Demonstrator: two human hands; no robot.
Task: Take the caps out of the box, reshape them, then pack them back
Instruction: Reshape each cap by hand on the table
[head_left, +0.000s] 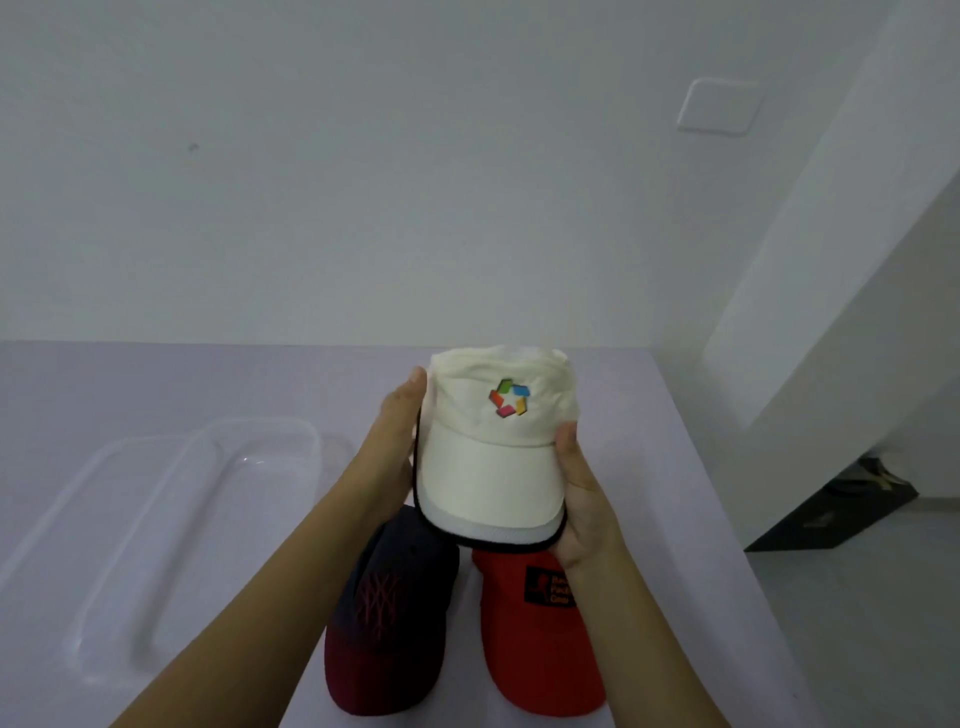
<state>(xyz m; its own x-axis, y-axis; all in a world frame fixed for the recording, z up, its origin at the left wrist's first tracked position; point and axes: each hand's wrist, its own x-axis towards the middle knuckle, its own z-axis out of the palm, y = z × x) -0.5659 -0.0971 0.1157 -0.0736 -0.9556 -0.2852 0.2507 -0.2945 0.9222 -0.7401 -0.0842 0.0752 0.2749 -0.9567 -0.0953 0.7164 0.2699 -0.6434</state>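
Note:
I hold a cream-white cap (493, 457) with a multicoloured logo up above the table, its brim toward me. My left hand (392, 447) grips its left side and my right hand (582, 493) grips its right side at the brim. Below it two caps lie on the table: a dark navy and maroon cap (387, 618) on the left and a red cap (540, 634) with a black patch on the right. A clear plastic box (171, 525) sits on the table to the left with nothing visible inside.
The pale table (130, 384) runs back to a white wall. A second clear piece, perhaps the lid (52, 525), lies beside the box. The table's right edge drops to a grey floor with a dark object (836, 514) by the wall.

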